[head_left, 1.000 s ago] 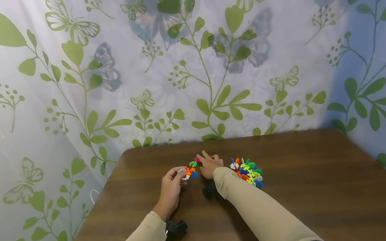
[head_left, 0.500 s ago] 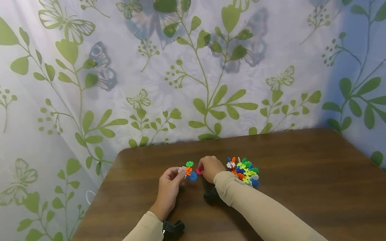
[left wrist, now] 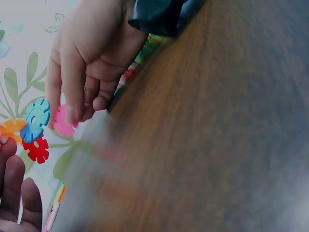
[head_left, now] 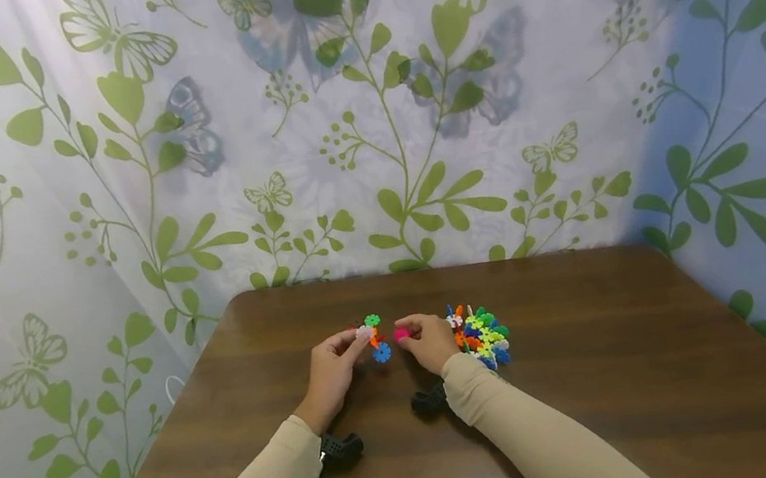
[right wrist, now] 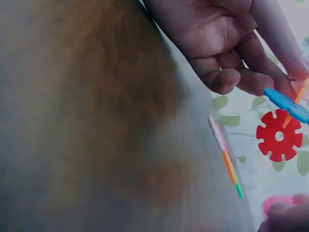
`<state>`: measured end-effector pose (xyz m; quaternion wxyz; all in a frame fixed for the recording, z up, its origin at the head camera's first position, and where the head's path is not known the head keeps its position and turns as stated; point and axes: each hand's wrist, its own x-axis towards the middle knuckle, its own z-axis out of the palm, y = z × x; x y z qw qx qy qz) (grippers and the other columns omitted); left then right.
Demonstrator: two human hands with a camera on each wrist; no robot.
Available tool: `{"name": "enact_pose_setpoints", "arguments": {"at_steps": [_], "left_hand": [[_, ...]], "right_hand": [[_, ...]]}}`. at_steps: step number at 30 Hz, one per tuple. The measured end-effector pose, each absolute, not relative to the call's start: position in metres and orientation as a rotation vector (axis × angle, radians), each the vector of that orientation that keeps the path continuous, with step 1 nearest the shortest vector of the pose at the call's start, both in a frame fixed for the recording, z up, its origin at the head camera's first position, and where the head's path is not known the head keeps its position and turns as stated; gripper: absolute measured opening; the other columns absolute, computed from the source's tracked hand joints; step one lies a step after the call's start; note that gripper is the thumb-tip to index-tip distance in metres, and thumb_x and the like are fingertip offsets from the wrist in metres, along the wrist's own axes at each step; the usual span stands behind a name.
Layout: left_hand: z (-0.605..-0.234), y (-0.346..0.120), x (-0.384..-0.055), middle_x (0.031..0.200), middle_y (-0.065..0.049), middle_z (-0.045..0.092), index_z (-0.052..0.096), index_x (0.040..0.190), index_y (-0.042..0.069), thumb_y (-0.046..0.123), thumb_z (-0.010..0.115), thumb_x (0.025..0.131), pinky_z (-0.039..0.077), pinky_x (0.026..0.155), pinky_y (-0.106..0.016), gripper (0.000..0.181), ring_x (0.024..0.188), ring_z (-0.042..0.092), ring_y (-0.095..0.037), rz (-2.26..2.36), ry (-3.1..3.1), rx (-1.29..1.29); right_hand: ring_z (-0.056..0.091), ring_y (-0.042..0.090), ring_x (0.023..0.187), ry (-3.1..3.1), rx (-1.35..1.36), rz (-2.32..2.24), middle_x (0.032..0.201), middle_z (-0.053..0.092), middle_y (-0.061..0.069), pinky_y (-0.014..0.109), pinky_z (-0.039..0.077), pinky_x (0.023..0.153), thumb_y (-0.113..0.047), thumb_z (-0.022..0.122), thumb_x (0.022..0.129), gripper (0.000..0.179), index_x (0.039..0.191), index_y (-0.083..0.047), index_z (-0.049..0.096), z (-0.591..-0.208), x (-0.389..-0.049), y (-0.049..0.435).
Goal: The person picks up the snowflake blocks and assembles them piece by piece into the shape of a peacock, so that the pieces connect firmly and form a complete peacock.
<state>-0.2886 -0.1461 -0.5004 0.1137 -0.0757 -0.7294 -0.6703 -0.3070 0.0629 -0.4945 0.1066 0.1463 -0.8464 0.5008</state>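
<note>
My left hand (head_left: 332,374) pinches a small cluster of joined notched plastic discs. Green (head_left: 372,321) is at its top, blue (head_left: 382,353) at its bottom, with white and orange between. A red disc (right wrist: 279,136) of the cluster shows in the right wrist view, partly behind the blue one. Between thumb and fingers, my right hand (head_left: 434,343) pinches a single pink disc (head_left: 402,335), a short gap to the right of the cluster. In the left wrist view the pink disc (left wrist: 63,121) appears beside the cluster's blue disc (left wrist: 35,120).
Just right of my right hand, a heap of multicoloured discs (head_left: 486,337) lies on the brown wooden table (head_left: 600,372). Several thin pieces (right wrist: 226,157) lie in a row on the table, seen edge-on in the right wrist view. A patterned curtain (head_left: 369,149) hangs behind the table.
My right hand has drawn the pink disc back from beside the green disc and turned it to face the camera. The left hand's cluster has turned, bringing green up and blue down.
</note>
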Motion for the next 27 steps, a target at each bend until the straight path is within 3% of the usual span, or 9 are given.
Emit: {"name": "enact_pose_setpoints", "arguments": {"at_steps": [3, 8, 14, 20, 27], "left_hand": [[-0.498, -0.147, -0.288, 0.104, -0.007, 0.076, 0.082, 0.112, 0.006, 0.034, 0.082, 0.095, 0.06, 0.082, -0.047, 0.032, 0.091, 0.069, -0.039, -1.93, -2.163, -0.252], [-0.499, -0.147, -0.288, 0.1, -0.005, 0.076, 0.083, 0.109, 0.01, 0.035, 0.08, 0.097, 0.059, 0.077, -0.038, 0.028, 0.091, 0.069, -0.034, -1.846, -2.212, -0.34], [-0.499, -0.148, -0.29, 0.091, 0.003, 0.074, 0.083, 0.105, 0.013, 0.035, 0.079, 0.098, 0.055, 0.067, -0.03, 0.023, 0.08, 0.065, -0.021, -1.604, -2.281, -0.463], [-0.5, -0.149, -0.29, 0.095, 0.008, 0.073, 0.082, 0.104, 0.013, 0.024, 0.077, 0.099, 0.058, 0.076, -0.032, 0.013, 0.083, 0.065, -0.016, -1.436, -2.273, -0.608], [-0.497, -0.146, -0.289, 0.095, 0.009, 0.074, 0.083, 0.098, 0.01, 0.017, 0.079, 0.096, 0.059, 0.077, -0.031, 0.008, 0.085, 0.067, -0.013, -1.342, -2.261, -0.747]], "right_hand": [[0.073, 0.03, 0.087, -2.408, 0.445, 1.667, 0.1, 0.076, 0.011, 0.039, 0.062, 0.078, 0.002, 0.077, 0.095, 0.03, 0.125, 0.004, 0.074, -0.492, -0.303, 0.066], [0.074, 0.039, 0.088, -2.198, 0.513, 2.086, 0.102, 0.074, 0.02, 0.049, 0.062, 0.082, 0.006, 0.072, 0.097, 0.032, 0.129, 0.009, 0.069, -0.483, -0.296, 0.068], [0.076, 0.032, 0.084, -2.137, 0.658, 2.293, 0.104, 0.074, 0.026, 0.053, 0.061, 0.082, 0.007, 0.069, 0.099, 0.033, 0.132, 0.014, 0.065, -0.473, -0.289, 0.071], [0.077, 0.026, 0.082, -2.218, 0.766, 2.314, 0.105, 0.075, 0.023, 0.048, 0.062, 0.081, 0.0, 0.067, 0.103, 0.037, 0.136, 0.016, 0.06, -0.48, -0.296, 0.075], [0.076, 0.025, 0.081, -2.295, 0.869, 2.286, 0.103, 0.075, 0.022, 0.047, 0.062, 0.08, -0.003, 0.066, 0.104, 0.041, 0.138, 0.019, 0.056, -0.486, -0.305, 0.085]]}}
